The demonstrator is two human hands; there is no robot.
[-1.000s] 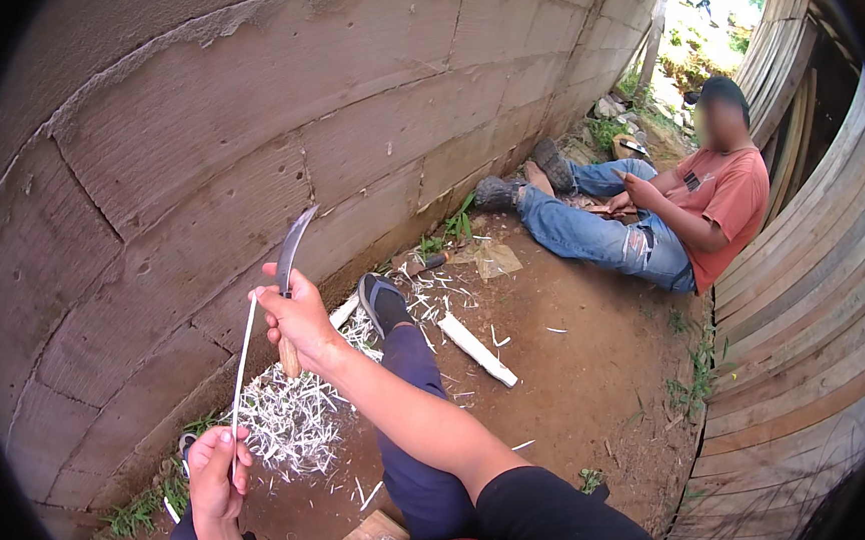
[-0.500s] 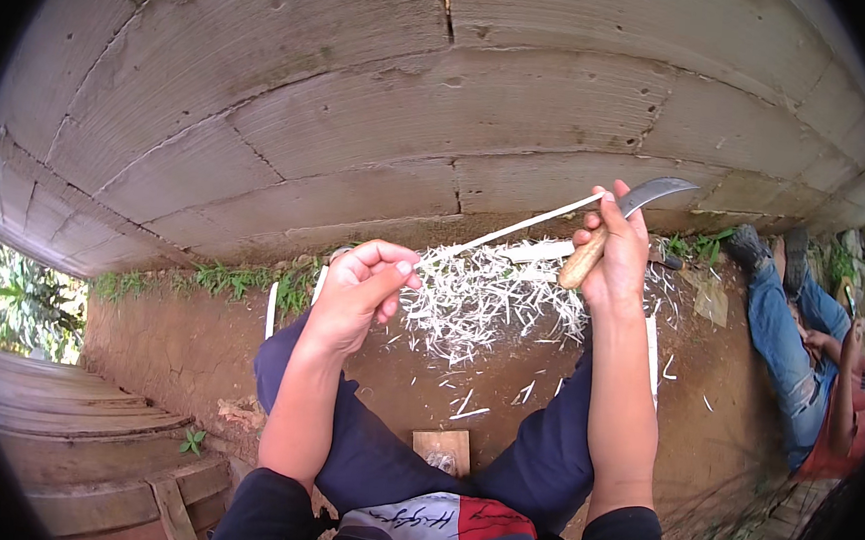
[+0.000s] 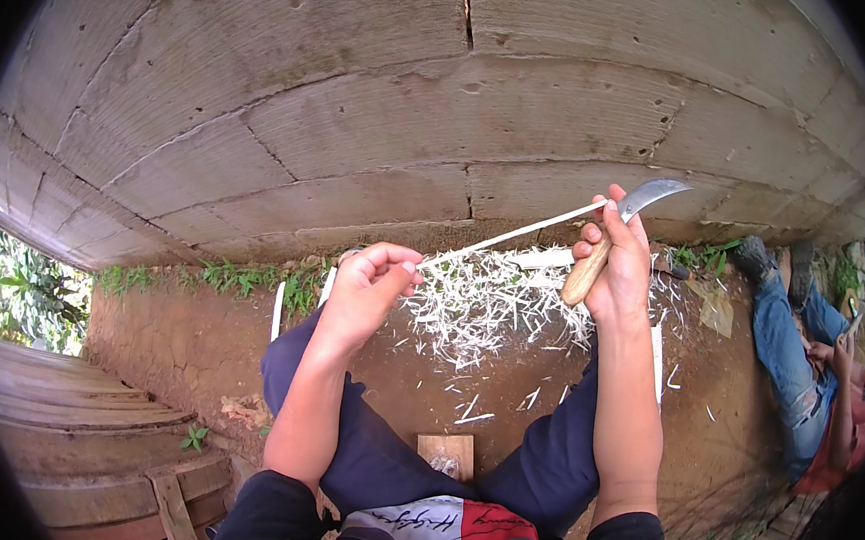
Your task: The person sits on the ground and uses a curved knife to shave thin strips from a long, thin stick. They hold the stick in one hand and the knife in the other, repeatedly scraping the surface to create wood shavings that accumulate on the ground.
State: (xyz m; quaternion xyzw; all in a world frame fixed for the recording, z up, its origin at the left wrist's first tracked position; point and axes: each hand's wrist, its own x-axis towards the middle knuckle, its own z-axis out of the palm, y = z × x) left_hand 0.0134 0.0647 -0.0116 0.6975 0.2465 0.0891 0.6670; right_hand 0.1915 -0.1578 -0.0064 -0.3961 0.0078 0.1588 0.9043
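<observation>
A thin pale strip of wood or bamboo [image 3: 515, 233] stretches between my two hands, rising toward the right. My left hand [image 3: 373, 284] pinches its lower end between thumb and fingers. In my right hand [image 3: 619, 263] is a knife with a curved blade [image 3: 656, 193] and a light wooden handle [image 3: 586, 273], its blade pointing up and right. The same hand's thumb and fingertips also grip the strip's upper end, close to the base of the blade. Below the strip lies a heap of white shavings [image 3: 480, 313] on the ground.
A block wall [image 3: 362, 125] rises in front. A second, dark-handled blade [image 3: 544, 259] lies at the back of the shavings. Pale strips [image 3: 278, 309] stand by my left knee. A wooden block [image 3: 445, 450] sits between my legs. Another person in jeans [image 3: 788, 345] sits at right.
Both hands keep their hold on the strip and knife, barely shifting. The whole view has moved slightly, with the surroundings a little lower and further right.
</observation>
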